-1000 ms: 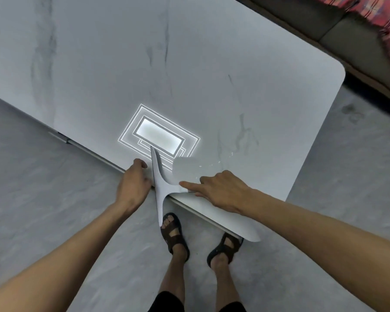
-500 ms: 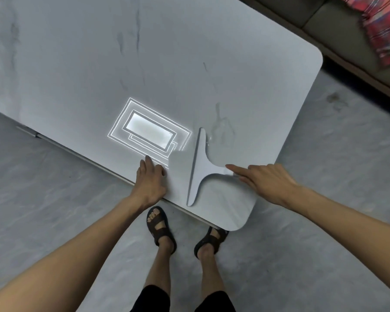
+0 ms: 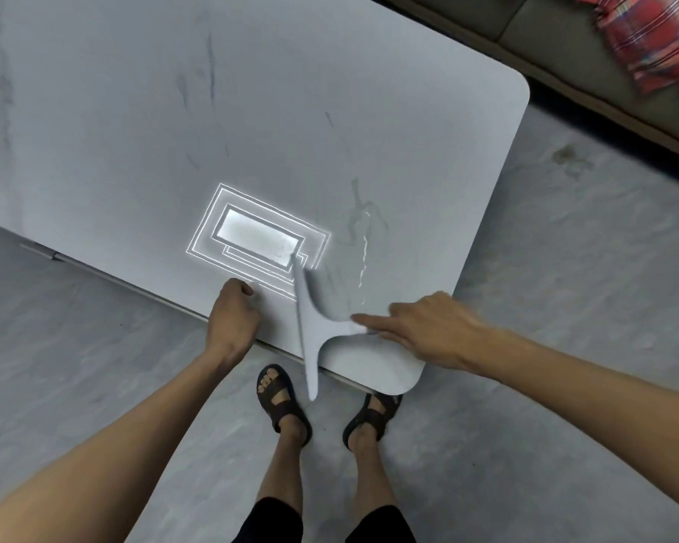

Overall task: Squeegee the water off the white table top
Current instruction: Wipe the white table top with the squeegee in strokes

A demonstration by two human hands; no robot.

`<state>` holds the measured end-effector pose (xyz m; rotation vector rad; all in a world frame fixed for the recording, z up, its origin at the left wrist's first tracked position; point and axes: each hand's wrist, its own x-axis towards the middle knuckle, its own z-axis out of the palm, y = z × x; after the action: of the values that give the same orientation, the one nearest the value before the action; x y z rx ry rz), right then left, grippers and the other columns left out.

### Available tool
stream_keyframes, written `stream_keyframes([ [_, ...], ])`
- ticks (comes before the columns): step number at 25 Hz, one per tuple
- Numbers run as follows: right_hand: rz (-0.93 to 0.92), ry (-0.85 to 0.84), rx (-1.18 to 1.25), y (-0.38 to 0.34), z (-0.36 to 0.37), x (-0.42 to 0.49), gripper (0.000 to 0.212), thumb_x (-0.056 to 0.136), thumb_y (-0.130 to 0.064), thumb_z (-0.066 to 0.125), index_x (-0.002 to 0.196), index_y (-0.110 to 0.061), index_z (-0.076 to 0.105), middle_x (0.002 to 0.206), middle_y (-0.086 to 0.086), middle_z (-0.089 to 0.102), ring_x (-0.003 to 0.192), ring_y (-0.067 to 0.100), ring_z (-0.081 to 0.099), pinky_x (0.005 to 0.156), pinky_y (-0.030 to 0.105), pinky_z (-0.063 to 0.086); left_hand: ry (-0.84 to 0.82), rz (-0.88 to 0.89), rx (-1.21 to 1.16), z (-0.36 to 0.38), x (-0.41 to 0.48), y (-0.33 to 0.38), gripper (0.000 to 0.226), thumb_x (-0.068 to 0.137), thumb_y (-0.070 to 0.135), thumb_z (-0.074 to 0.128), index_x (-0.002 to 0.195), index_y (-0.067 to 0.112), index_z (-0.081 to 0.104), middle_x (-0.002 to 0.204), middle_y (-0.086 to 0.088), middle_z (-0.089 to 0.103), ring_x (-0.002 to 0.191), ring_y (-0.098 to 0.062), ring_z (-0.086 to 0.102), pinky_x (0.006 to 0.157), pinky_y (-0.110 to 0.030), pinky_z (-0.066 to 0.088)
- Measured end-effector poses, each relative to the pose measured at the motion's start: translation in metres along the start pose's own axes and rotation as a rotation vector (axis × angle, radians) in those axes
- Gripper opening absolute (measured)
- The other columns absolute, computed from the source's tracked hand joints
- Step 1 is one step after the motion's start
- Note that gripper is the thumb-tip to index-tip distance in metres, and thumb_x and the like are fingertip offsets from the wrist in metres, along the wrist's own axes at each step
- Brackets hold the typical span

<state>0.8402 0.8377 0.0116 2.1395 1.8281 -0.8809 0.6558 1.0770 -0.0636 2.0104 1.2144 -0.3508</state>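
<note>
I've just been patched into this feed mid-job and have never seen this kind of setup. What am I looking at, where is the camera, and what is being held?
There is no machine here: a person works with bare hands. The single picture comes from a wide-angle camera on the person's head, looking down, so you see both forearms, and sandalled feet on the floor below.

The big pale surface is the white table top. The bright nested rectangles appear to be a lamp's reflection. Thin trails of water glint near the table's right end.

The right hand holds a pale T-shaped squeegee by its handle; one end of the blade overhangs the near edge. The left hand rests on that edge, holding nothing. A sofa with a plaid cloth sits at the top right.
</note>
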Motion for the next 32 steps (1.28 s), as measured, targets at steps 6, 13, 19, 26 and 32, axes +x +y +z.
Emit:
stream_keyframes([
  [6,-0.188,-0.009,-0.133,-0.022,0.010,0.068,0.048,0.105,-0.030,0.030,0.148,-0.048,0.020,0.087,0.002,0.056,0.056,0.022,0.041,0.053,0.034,0.027,-0.010,-0.035,-0.029,0.003,0.000,-0.008,0.023,0.080,0.007,0.049,0.100,0.016,0.042,0.095,-0.010,0.057,0.077,-0.028,0.054,0.057,-0.032,0.037],
  [13,0.172,0.155,0.081,0.071,-0.009,0.053,0.046,0.098,-0.057,0.015,0.141,-0.056,0.028,0.095,-0.005,0.067,0.090,0.028,0.065,0.063,0.033,0.034,-0.097,0.132,0.031,0.026,0.001,0.021,0.039,0.067,-0.007,0.053,0.096,0.015,0.041,0.105,-0.010,0.046,0.091,-0.028,0.048,0.065,-0.030,0.035],
  [19,0.470,0.169,0.217,0.085,0.016,-0.020,0.042,0.102,-0.048,0.024,0.144,-0.050,0.032,0.083,0.000,0.068,0.072,0.028,0.063,0.058,0.033,0.044,-0.209,0.255,0.191,0.054,0.002,0.053,0.035,0.070,-0.005,0.051,0.102,0.010,0.048,0.112,-0.012,0.043,0.101,-0.030,0.045,0.075,-0.035,0.040],
  [26,0.759,0.167,0.321,0.090,-0.010,-0.072,0.040,0.101,-0.050,0.024,0.136,-0.044,0.042,0.102,0.006,0.071,0.083,0.036,0.064,0.067,0.038,0.044,-0.196,0.275,0.193,0.069,0.006,0.075,0.032,0.070,-0.003,0.054,0.097,0.012,0.044,0.112,-0.013,0.044,0.103,-0.033,0.046,0.080,-0.041,0.046],
  [32,0.798,0.354,0.634,0.176,-0.083,0.050,0.043,0.102,-0.037,0.025,0.143,-0.031,0.034,0.133,0.016,0.054,0.116,0.042,0.052,0.083,0.037,0.040,-0.318,0.211,0.332,0.081,0.028,0.083,0.036,0.077,0.007,0.050,0.112,0.006,0.043,0.142,-0.032,0.029,0.130,-0.051,0.031,0.091,-0.048,0.045],
])
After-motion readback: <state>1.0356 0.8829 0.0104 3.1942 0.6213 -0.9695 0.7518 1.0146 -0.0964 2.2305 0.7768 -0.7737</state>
